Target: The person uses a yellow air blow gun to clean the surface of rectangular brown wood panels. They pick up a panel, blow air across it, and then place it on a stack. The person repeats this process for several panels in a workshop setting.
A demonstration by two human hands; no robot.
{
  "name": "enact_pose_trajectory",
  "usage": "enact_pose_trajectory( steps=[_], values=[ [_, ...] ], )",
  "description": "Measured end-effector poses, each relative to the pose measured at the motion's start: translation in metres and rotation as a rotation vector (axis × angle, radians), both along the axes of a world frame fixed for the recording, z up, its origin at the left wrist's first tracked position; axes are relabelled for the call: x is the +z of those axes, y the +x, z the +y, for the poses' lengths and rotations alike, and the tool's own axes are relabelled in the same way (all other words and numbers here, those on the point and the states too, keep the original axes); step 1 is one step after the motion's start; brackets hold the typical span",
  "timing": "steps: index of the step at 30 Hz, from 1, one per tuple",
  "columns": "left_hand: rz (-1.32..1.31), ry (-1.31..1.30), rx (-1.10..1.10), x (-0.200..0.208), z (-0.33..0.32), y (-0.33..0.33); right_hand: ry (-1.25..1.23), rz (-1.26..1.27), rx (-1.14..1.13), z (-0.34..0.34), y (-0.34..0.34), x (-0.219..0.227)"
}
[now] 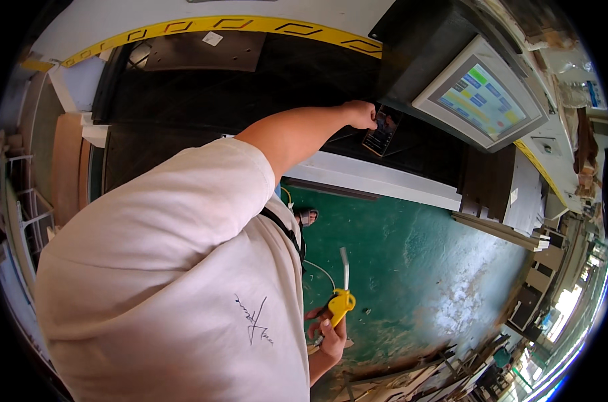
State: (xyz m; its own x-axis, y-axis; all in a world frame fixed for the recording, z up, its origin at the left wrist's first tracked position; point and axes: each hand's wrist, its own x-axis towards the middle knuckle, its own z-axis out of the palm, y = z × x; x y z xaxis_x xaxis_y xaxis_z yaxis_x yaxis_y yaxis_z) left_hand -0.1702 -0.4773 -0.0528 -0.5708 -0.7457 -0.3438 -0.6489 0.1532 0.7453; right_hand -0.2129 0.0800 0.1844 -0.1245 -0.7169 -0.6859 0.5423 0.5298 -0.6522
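A dark smartphone (384, 131) with a lit screen is at the black machine bed, below the control screen. My left hand (361, 115), its arm stretched across the view, has its fingers curled and closed at the phone's left edge. How the far fingers grip the phone is hidden. Lower down, my right hand (332, 335) is wrapped round the handle of a yellow air blow gun (342, 305). The gun's bent metal nozzle points up over the green floor, and a thin hose runs from it toward my body.
A grey-framed touchscreen (488, 97) juts out at upper right. The black machine bed (203, 100) carries a brown panel (207, 52) at its far side. A white rail (377, 177) edges it. Wooden boards (411, 378) lie along the green floor's (411, 268) lower side.
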Motion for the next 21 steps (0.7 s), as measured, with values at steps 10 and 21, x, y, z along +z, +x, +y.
enact_pose_trajectory(
  steps=[10,21],
  values=[
    [-0.011,-0.027,-0.041,0.003,-0.003,-0.001,-0.090,-0.012,0.136,-0.019,0.009,-0.018],
    [-0.087,-0.077,-0.013,0.012,0.010,-0.007,-0.041,-0.011,0.241,-0.024,0.008,-0.026]
  ],
)
